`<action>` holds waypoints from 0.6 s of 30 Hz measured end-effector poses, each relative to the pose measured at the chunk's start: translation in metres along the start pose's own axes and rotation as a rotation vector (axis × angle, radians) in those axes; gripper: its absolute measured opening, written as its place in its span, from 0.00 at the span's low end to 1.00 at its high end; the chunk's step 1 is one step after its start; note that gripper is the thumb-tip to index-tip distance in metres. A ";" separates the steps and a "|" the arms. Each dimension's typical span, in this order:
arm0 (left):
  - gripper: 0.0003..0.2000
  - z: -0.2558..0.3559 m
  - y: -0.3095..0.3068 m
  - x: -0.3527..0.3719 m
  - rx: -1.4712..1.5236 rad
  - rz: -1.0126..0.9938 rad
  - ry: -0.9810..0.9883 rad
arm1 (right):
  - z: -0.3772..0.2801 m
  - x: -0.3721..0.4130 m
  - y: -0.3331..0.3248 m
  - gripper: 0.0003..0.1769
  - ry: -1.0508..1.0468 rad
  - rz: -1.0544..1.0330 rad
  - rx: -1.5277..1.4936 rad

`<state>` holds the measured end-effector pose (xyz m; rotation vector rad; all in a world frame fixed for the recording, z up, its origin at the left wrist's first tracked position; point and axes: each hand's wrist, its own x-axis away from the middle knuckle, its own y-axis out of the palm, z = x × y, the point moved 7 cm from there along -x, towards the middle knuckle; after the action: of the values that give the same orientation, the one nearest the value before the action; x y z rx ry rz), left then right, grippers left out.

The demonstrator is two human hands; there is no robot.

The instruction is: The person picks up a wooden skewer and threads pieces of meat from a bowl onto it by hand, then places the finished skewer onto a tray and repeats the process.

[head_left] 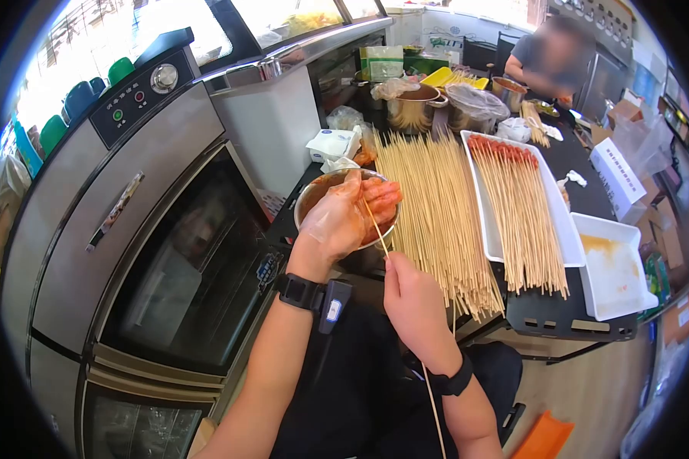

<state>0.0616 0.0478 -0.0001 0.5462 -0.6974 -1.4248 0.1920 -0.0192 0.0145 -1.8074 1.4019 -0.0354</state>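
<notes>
My left hand (343,218), in a clear plastic glove smeared with red sauce, is palm up over a metal pot (308,200). Its fingers curl around red, sauced meat (379,200); their edges blend together. My right hand (415,306) is bare and closed on a thin bamboo skewer (374,224), whose upper end reaches the meat in my left palm. The skewer's long end runs down past my right wrist. Beside the pot lies a wide pile of bare bamboo skewers (432,206). A white tray (573,243) to its right holds many skewers with red meat (505,149) at their far ends.
A stained white tray (612,268) sits at the table's right corner. Tissues (334,144), metal pots (413,111) and a yellow tray (444,76) stand farther back. Another person (555,57) is at the far end. A large oven-like cabinet (191,260) borders the left side.
</notes>
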 end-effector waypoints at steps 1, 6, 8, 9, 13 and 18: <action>0.17 -0.001 -0.001 0.000 -0.008 0.006 -0.002 | -0.001 0.001 -0.001 0.06 0.003 0.001 -0.009; 0.16 -0.003 0.003 0.000 0.076 -0.120 -0.022 | 0.002 0.001 -0.003 0.06 -0.004 0.044 -0.101; 0.15 -0.003 0.005 0.002 0.068 -0.096 -0.027 | 0.000 0.000 -0.005 0.06 0.002 0.049 -0.085; 0.15 -0.003 0.005 0.003 0.065 -0.069 -0.023 | -0.001 0.000 -0.005 0.06 0.001 0.046 -0.066; 0.15 -0.002 0.007 0.005 0.075 -0.115 -0.018 | -0.002 0.001 -0.004 0.06 -0.010 0.051 -0.054; 0.16 -0.003 0.005 0.002 -0.046 -0.132 -0.006 | -0.001 0.001 -0.004 0.07 0.014 0.039 -0.018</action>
<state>0.0669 0.0458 0.0019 0.5603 -0.6413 -1.5624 0.1947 -0.0205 0.0169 -1.7973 1.4507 -0.0151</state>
